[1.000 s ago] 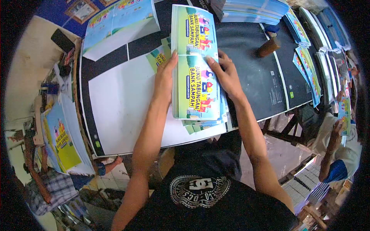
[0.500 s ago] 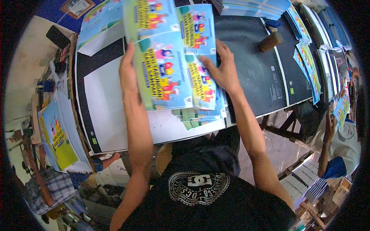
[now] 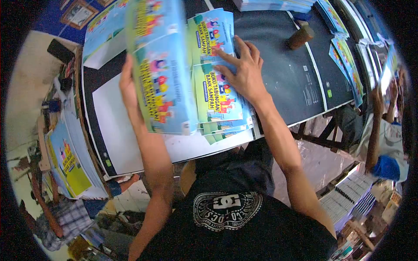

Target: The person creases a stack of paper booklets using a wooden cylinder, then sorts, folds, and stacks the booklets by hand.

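Observation:
My left hand (image 3: 127,82) grips the left edge of a printed cover sheet (image 3: 161,87), its fingers hidden behind it. The sheet is light blue and green with two cartoon designs one above the other; it is raised, tilted and blurred. Beside it lies a fanned pile of similar covers (image 3: 217,91) reading "Buku Tabungan Bank Sampah". My right hand (image 3: 246,71) rests on the right side of that pile, thumb and fingers spread, the fingertips touching the upper covers. Under the pile, a white sheet (image 3: 113,126) covers part of the black table (image 3: 278,82).
A brown cylindrical block (image 3: 300,37) stands on the table to the right. Stacks of printed sheets (image 3: 274,4) lie at the back, more covers (image 3: 346,65) at the right. Another stack (image 3: 69,161) is at the lower left. Co-workers sit at both sides, one in a checked shirt (image 3: 65,222).
My left hand has moved left with the cover sheet, uncovering more of the pile. My right hand has shifted slightly left and now lies on the covers beneath.

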The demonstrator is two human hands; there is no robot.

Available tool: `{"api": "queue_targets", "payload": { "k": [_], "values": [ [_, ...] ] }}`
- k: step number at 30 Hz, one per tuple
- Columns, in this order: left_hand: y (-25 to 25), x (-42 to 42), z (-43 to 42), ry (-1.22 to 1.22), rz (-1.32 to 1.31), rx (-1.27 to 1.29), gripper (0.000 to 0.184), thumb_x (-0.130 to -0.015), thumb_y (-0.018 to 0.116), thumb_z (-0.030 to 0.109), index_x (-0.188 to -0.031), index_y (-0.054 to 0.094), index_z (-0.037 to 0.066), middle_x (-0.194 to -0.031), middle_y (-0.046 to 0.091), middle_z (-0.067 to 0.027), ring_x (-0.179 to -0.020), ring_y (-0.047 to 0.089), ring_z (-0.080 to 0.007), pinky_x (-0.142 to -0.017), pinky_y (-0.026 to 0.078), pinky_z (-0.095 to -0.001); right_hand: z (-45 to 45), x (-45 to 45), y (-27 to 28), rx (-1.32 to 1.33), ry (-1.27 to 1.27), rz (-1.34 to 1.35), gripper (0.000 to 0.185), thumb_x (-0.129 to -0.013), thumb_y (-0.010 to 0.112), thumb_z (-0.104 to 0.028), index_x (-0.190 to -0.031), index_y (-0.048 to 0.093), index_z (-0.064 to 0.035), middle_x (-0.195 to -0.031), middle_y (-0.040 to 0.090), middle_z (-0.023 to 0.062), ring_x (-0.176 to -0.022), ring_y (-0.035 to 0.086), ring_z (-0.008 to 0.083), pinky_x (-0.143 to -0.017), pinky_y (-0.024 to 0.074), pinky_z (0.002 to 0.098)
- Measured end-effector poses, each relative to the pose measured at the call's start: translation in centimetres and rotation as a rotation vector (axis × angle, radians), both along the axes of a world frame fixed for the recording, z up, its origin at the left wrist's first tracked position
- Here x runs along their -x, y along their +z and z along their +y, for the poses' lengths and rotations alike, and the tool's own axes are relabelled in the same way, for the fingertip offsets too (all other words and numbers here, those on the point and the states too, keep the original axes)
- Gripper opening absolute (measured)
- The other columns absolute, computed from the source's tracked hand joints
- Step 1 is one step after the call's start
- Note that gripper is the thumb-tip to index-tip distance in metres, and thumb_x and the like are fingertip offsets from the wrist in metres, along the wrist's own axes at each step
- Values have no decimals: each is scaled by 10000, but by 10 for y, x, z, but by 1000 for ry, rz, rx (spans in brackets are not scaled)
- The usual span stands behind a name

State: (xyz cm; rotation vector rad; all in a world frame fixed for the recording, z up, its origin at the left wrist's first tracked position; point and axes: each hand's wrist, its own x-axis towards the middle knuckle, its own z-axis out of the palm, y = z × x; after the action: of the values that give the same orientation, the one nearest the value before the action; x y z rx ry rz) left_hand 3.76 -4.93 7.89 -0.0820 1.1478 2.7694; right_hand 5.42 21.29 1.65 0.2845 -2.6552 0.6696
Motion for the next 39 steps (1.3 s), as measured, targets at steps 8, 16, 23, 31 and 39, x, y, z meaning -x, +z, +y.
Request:
{"api": "queue_targets", "payload": {
  "k": [8, 16, 23, 31, 39],
  "values": [
    [-11, 3, 26, 89, -28, 315, 474, -1012, 501, 385, -1286, 578, 6, -1156, 684, -139, -1006, 688, -218, -883, 550, -350, 1, 1, -4, 25, 60, -10, 352, -873, 696, -338, -1214, 725, -258, -1514, 395, 194, -1365, 332, 457, -1093, 291, 582],
    [-38, -6, 80, -102, -118, 224, 475, -1011, 535, 380, -1290, 578, -2, -1092, 698, -104, -875, 706, -146, -734, 569, -253, 17, 10, -13, 266, 187, -84, 484, -958, 557, -352, -1338, 605, -57, -1512, 387, 232, -1357, 354, 427, -1123, 269, 548],
    [-30, -5, 76, -51, -104, 293, 462, -1013, 533, 362, -1287, 573, -8, -1126, 687, -104, -937, 706, -164, -783, 574, -281, 20, 17, -8, 1022, 124, -408, 701, -1036, 337, -557, -1350, 561, 29, -1378, 554, 245, -1319, 446, 322, -1130, 303, 419],
    [-51, -7, 82, -155, -132, 97, 503, -1020, 521, 402, -1336, 535, 11, -1138, 674, -132, -983, 702, -177, -794, 594, -293, 14, 14, 7, 712, 165, -222, 470, -896, 678, -481, -1037, 775, -43, -1466, 452, 293, -1345, 459, 441, -1109, 369, 472],
    [-32, -10, 80, -105, -198, 304, 532, -1028, 478, 446, -1334, 549, 17, -1181, 671, -152, -981, 702, -193, -814, 585, -292, 18, 15, 6, 765, 231, -245, 459, -898, 690, -450, -1039, 767, -19, -1465, 441, 307, -1371, 422, 439, -1114, 361, 478]
  ]
}}
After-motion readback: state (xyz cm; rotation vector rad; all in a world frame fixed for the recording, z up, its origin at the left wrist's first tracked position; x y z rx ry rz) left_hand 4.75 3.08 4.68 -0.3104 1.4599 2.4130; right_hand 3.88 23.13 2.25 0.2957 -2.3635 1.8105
